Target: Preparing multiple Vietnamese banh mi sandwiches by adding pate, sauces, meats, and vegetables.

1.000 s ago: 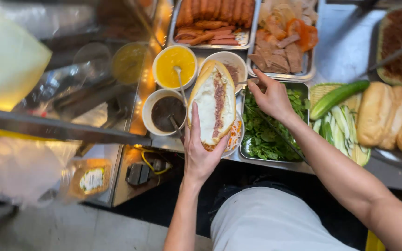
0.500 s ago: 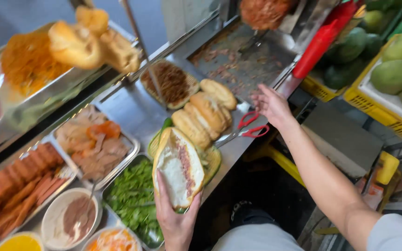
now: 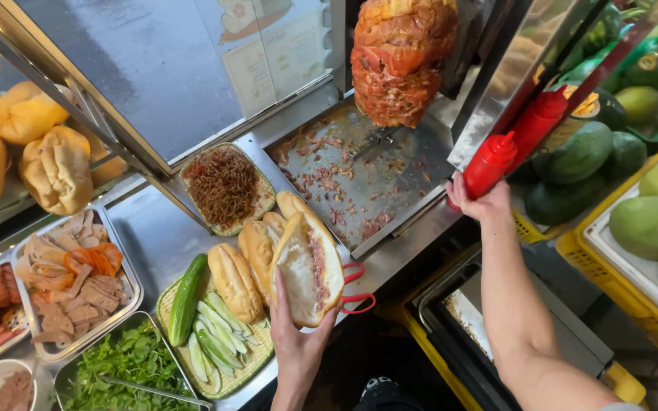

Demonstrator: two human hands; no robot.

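My left hand (image 3: 298,335) cups the split roll (image 3: 308,268) from below, filling side up, above the counter edge beside the plain rolls (image 3: 247,268). My right hand (image 3: 475,199), a moment ago down at the red scissors (image 3: 356,289), now closes around the red bottle (image 3: 490,164) beside the drip tray (image 3: 367,183); sauce looks next.

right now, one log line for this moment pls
left hand: holds split filled baguette | right hand: gripping red squeeze bottle | nearby: meat spit, metal drip tray, red-handled scissors
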